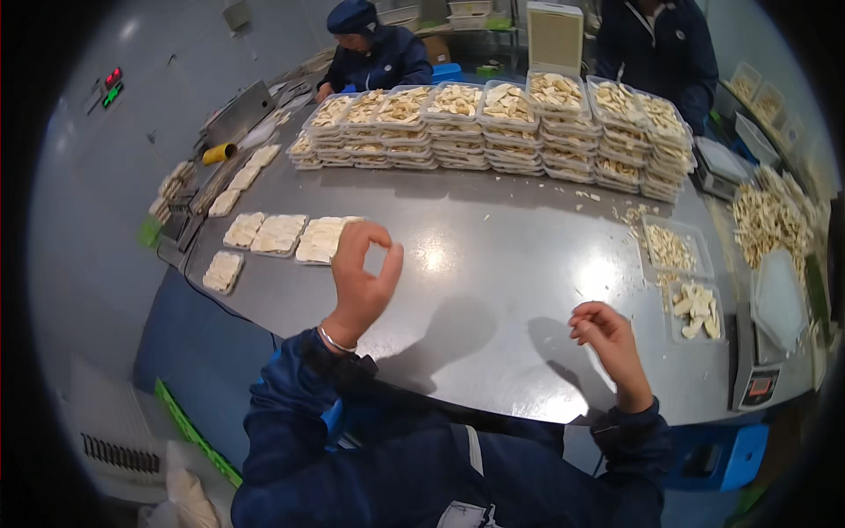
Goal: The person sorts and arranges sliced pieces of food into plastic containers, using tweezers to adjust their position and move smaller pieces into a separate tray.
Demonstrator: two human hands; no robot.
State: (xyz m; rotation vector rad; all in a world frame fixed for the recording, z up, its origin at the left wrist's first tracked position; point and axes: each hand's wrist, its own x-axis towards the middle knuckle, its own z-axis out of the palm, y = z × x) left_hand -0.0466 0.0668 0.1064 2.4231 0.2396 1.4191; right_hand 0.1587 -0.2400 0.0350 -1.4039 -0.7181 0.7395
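My left hand (363, 275) is raised over the steel table, its thumb and forefinger curled into a ring with nothing seen inside. Just beyond it lies a tray of pale slices (319, 240), partly covered by the hand. Over the table's front right, my right hand (609, 343) has its fingers bent and drawn together toward the thumb; no object shows between them. To its right stands a clear tray with a few thick pale pieces (695, 310). Behind that is another clear tray of small pale bits (671, 246).
Stacked clear trays of dried slices (458, 101) line the table's (493, 229) far side. Several filled trays (280, 234) sit at left. A digital scale (759, 383) and a heap of pale strips (770, 216) are at right. Two people (387, 66) work beyond the table.
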